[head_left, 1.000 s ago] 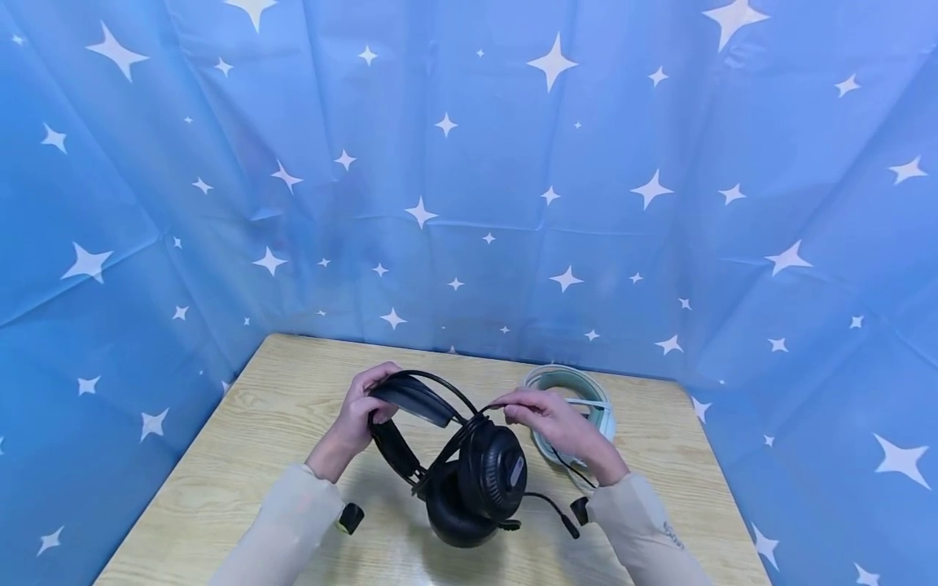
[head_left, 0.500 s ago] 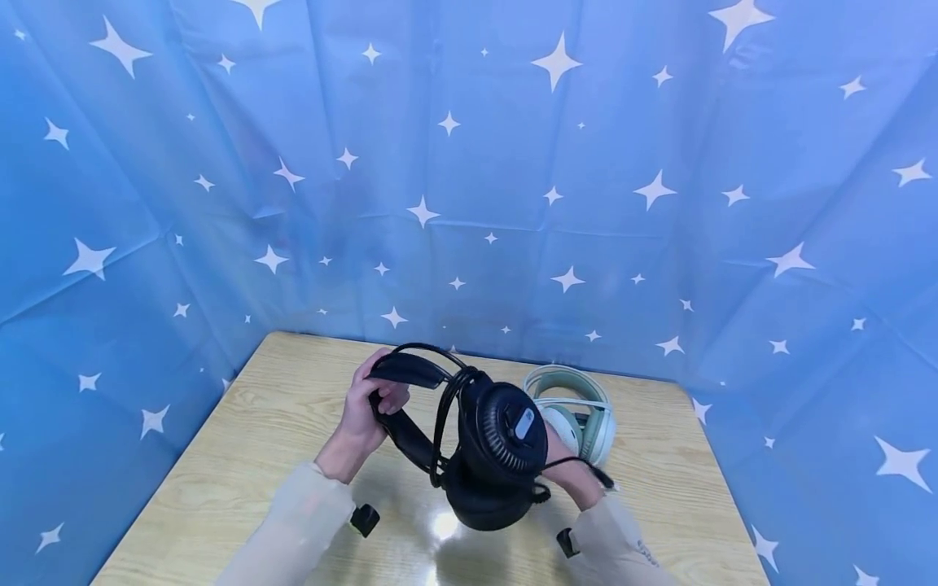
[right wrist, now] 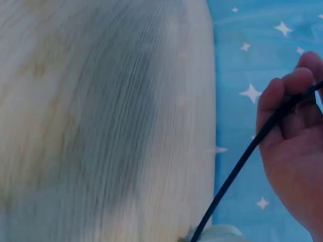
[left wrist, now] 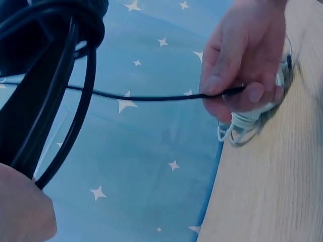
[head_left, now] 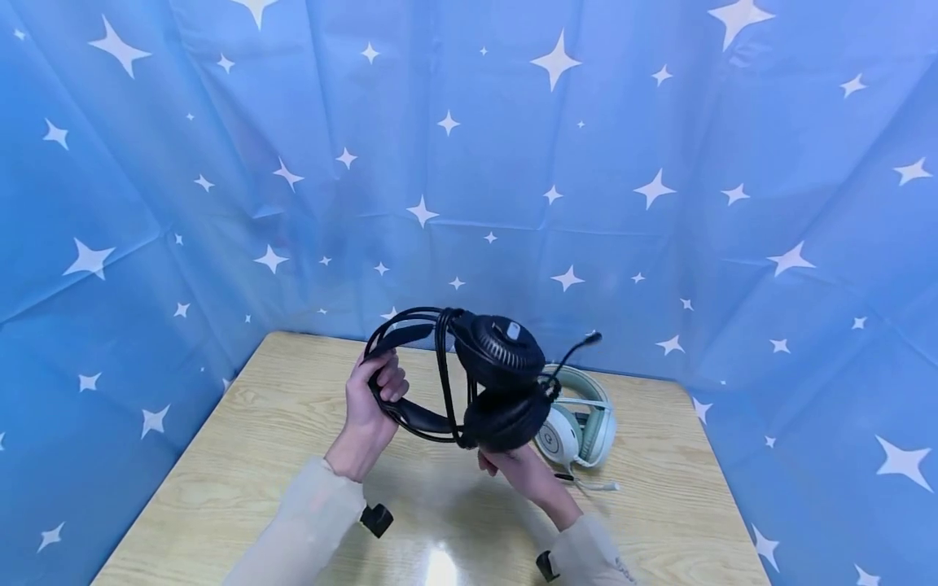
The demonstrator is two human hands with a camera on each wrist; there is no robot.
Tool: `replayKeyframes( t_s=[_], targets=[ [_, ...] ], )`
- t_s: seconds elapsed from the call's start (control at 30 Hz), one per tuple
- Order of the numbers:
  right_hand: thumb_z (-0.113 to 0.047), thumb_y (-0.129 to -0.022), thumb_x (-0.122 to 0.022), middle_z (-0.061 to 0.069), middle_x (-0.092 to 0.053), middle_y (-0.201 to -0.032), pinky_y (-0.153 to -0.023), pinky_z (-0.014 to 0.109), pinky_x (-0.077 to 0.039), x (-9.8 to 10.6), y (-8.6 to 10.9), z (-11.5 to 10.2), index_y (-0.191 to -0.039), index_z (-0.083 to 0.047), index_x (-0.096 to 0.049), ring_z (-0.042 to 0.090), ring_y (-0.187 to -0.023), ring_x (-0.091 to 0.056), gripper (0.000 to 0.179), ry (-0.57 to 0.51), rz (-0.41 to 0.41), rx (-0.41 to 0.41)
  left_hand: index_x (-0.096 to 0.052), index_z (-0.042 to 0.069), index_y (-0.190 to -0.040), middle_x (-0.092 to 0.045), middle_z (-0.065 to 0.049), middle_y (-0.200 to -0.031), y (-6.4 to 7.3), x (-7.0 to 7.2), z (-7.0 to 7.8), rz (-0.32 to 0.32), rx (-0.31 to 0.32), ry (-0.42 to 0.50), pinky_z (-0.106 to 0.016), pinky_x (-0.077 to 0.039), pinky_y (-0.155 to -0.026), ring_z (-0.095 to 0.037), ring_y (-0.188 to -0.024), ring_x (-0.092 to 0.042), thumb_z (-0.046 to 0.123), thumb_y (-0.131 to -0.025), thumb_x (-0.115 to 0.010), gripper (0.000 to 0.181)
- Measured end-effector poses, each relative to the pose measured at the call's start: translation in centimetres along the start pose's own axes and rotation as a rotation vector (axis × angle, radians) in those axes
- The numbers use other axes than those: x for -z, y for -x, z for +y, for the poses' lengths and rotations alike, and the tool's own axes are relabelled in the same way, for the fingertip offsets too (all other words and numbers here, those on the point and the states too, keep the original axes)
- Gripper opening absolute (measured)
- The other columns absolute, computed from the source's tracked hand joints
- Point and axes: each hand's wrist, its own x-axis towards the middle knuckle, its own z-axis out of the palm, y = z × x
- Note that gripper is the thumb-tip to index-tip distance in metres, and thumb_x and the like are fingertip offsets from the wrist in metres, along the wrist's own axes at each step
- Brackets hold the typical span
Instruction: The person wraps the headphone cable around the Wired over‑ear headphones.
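Raised above the table in the head view is a black headset (head_left: 506,354) with two ear cups, a boom microphone (head_left: 582,343) and a cable looped around its frame. My left hand (head_left: 372,399) grips the headband at its left end, fingers curled round it. Below the ear cups is my right hand (head_left: 516,470), partly hidden by them. The left wrist view shows that right hand (left wrist: 242,65) pinching a thin black cable (left wrist: 146,98) between thumb and fingers. Across the right wrist view the black cable (right wrist: 247,151) runs slantwise to the curled fingers.
A white and green headset (head_left: 602,431) lies on the wooden table (head_left: 293,407), right of the black one. Its bundled white cable (left wrist: 245,123) shows in the left wrist view. A blue curtain with white stars (head_left: 469,179) hangs behind the table's far edge.
The black headset has risen and turned, so its microphone now points up to the right. My right hand has moved from beside the ear cups to below them. My left hand keeps its grip.
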Motion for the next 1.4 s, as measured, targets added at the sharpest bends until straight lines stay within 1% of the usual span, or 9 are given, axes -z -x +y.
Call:
replayKeyframes(
  t_s=[0.1, 0.3, 0.43, 0.57, 0.7, 0.97, 1.13, 1.27, 1.4],
  targets=[
    [0.003, -0.108, -0.041, 0.013, -0.059, -0.081, -0.069, 0.028, -0.048, -0.6, -0.4, -0.8, -0.116, 0.003, -0.066, 0.022, -0.073, -0.056, 0.026, -0.054, -0.005, -0.051, -0.052, 0.012, -0.081, -0.028, 0.005, -0.059, 0.0, -0.2, -0.1, 0.086, -0.008, 0.028, -0.017, -0.023, -0.043, -0.006, -0.044, -0.026, 0.002, -0.100, -0.042, 0.024],
    [-0.018, -0.112, -0.043, 0.009, -0.063, -0.085, -0.078, 0.029, -0.048, -1.5, 0.2, -0.5, -0.120, 0.002, -0.070, 0.020, -0.082, -0.060, 0.034, -0.041, 0.000, -0.219, -0.054, 0.012, -0.079, -0.034, 0.006, -0.056, 0.0, -0.7, -0.1, 0.233, -0.028, 0.047, -0.017, -0.027, -0.042, -0.005, -0.042, -0.031, 0.006, -0.102, -0.043, 0.026],
    [-0.021, -0.112, -0.044, 0.013, -0.061, -0.080, -0.072, 0.029, -0.048, -1.9, 0.4, -0.5, -0.116, 0.004, -0.071, 0.020, -0.076, -0.058, 0.037, -0.055, -0.057, -0.238, -0.054, 0.012, -0.082, -0.036, 0.006, -0.056, -0.2, -1.0, -0.1, 0.325, -0.066, 0.057, -0.017, -0.027, -0.042, -0.005, -0.042, -0.032, 0.006, -0.101, -0.046, 0.021],
    [-0.017, -0.112, -0.044, 0.003, -0.053, -0.070, -0.067, 0.025, -0.046, -1.8, 0.5, -1.4, -0.118, 0.004, -0.071, 0.009, -0.065, -0.051, 0.035, -0.067, -0.067, -0.216, -0.054, 0.012, -0.084, -0.035, 0.006, -0.056, -0.4, -0.8, 0.0, 0.381, -0.128, 0.015, -0.017, -0.026, -0.042, -0.005, -0.042, -0.031, 0.005, -0.100, -0.047, 0.018],
    [-0.017, -0.111, -0.044, -0.005, -0.052, -0.072, -0.064, 0.022, -0.044, -1.6, 1.0, -2.2, -0.117, 0.005, -0.071, 0.003, -0.062, -0.047, 0.034, -0.081, -0.057, -0.193, -0.054, 0.012, -0.083, -0.034, 0.006, -0.058, -0.5, -0.4, 0.2, 0.400, -0.202, -0.079, -0.017, -0.025, -0.043, -0.005, -0.043, -0.031, 0.002, -0.099, -0.046, 0.020],
    [-0.020, -0.111, -0.046, 0.007, -0.059, -0.077, -0.059, 0.021, -0.040, -1.4, 1.2, -4.5, -0.117, -0.002, -0.072, 0.002, -0.062, -0.043, 0.032, -0.048, -0.092, -0.199, -0.057, 0.011, -0.077, -0.036, 0.006, -0.058, -0.7, 1.0, 0.5, 0.465, -0.343, -0.309, -0.016, -0.028, -0.042, -0.005, -0.043, -0.034, -0.003, -0.095, -0.052, 0.023],
    [-0.020, -0.111, -0.046, -0.002, -0.057, -0.075, -0.058, 0.022, -0.039, -0.7, 1.3, -6.1, -0.118, -0.005, -0.072, 0.003, -0.062, -0.043, 0.031, -0.009, -0.060, -0.176, -0.059, 0.013, -0.078, -0.045, 0.006, -0.057, -0.7, 2.0, 0.1, 0.515, -0.404, -0.444, -0.016, -0.032, -0.041, -0.004, -0.041, -0.038, -0.006, -0.091, -0.061, 0.022],
    [-0.020, -0.110, -0.048, -0.007, -0.056, -0.076, -0.058, 0.021, -0.040, -0.5, 1.2, -7.2, -0.121, -0.007, -0.071, 0.004, -0.064, -0.047, 0.029, 0.017, -0.100, -0.154, -0.059, 0.012, -0.079, -0.050, 0.006, -0.061, -0.6, 2.6, -0.3, 0.539, -0.435, -0.545, -0.016, -0.033, -0.041, -0.004, -0.042, -0.040, -0.006, -0.090, -0.066, 0.022],
    [-0.023, -0.109, -0.050, -0.011, -0.056, -0.076, -0.057, 0.019, -0.038, -0.5, 1.1, -8.1, -0.125, -0.012, -0.069, 0.002, -0.063, -0.047, 0.027, 0.048, -0.153, -0.170, -0.062, 0.004, -0.085, -0.060, 0.006, -0.072, -0.5, 3.3, -0.9, 0.494, -0.473, -0.744, -0.016, -0.045, -0.057, -0.003, -0.061, -0.054, -0.009, -0.087, -0.068, 0.014]
  ],
)
